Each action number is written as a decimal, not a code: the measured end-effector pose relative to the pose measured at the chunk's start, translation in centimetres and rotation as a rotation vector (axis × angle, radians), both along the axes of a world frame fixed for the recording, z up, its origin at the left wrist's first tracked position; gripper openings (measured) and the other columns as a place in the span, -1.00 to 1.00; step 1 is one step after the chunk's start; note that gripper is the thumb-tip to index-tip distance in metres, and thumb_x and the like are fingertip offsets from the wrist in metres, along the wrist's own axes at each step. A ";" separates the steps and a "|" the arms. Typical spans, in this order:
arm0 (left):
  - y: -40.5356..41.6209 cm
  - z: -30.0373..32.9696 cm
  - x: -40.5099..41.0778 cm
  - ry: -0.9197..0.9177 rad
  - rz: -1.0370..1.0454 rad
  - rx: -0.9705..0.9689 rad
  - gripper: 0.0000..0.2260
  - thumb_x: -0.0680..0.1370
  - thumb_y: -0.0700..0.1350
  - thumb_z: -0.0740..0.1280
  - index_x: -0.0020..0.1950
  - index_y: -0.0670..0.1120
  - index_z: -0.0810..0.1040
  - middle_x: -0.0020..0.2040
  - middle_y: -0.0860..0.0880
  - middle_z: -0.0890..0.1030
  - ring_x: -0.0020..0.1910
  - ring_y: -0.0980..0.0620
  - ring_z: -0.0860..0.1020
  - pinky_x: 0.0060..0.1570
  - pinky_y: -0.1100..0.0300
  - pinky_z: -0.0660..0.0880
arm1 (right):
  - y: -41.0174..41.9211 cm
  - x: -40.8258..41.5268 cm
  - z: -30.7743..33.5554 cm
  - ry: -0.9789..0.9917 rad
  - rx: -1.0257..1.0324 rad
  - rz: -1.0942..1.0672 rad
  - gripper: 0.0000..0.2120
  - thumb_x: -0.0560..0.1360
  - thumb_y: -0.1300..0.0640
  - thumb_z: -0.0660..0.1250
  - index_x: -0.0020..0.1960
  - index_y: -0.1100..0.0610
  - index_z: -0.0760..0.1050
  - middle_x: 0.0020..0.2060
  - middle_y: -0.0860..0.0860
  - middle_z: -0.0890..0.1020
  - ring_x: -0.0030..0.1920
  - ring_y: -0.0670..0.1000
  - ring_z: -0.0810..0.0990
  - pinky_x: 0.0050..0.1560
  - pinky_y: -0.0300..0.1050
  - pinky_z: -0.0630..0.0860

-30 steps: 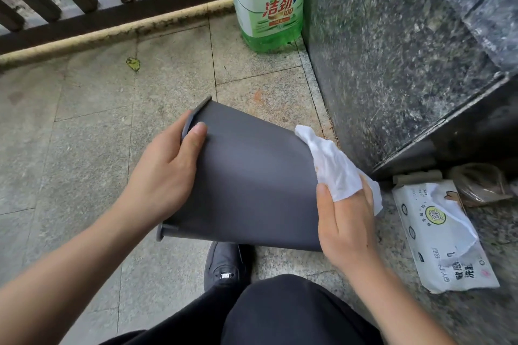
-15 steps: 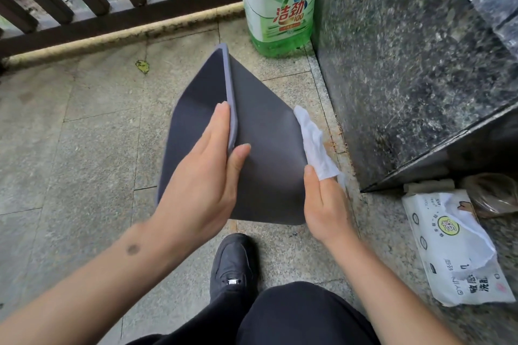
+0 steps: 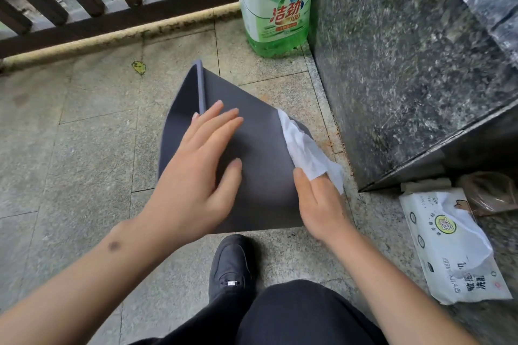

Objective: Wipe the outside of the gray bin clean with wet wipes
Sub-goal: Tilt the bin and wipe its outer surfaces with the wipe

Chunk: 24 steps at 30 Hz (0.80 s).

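Grey stone floor tiles (image 3: 84,148) run from a dark wooden railing (image 3: 84,8) at the far edge to a speckled granite block (image 3: 406,64) on the right. One gray plastic bin (image 3: 260,165) lies tilted at mid-floor. Left hand (image 3: 196,176), fingers now flattened instead of hooked over the rim, presses its side. Right hand (image 3: 322,204) pinches one white wet wipe (image 3: 305,148) against the bin's edge. One green detergent bottle (image 3: 274,3) stands behind; one white wipes pack (image 3: 454,246) lies at right.
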<state>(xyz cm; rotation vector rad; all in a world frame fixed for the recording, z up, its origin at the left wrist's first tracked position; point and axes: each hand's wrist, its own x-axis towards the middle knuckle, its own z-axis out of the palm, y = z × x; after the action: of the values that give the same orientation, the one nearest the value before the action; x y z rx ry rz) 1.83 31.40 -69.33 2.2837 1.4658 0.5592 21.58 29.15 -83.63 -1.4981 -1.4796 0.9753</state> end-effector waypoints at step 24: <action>0.0 -4.2 -1.1 -0.200 0.046 -0.054 -0.45 0.57 -0.40 0.01 0.58 -0.23 0.21 0.63 -0.05 0.15 0.65 0.03 -0.02 0.58 0.20 0.00 | 0.5 -6.6 4.8 0.043 0.264 0.446 -0.38 0.65 0.21 0.15 0.66 0.17 0.01 0.66 0.05 0.12 0.67 0.05 -0.01 0.62 0.21 0.02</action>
<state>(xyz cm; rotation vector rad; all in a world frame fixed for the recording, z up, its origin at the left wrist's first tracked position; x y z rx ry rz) 0.77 31.36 -73.50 2.0902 1.4210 0.7294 14.99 29.70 -78.85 -0.9732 -1.8734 1.0074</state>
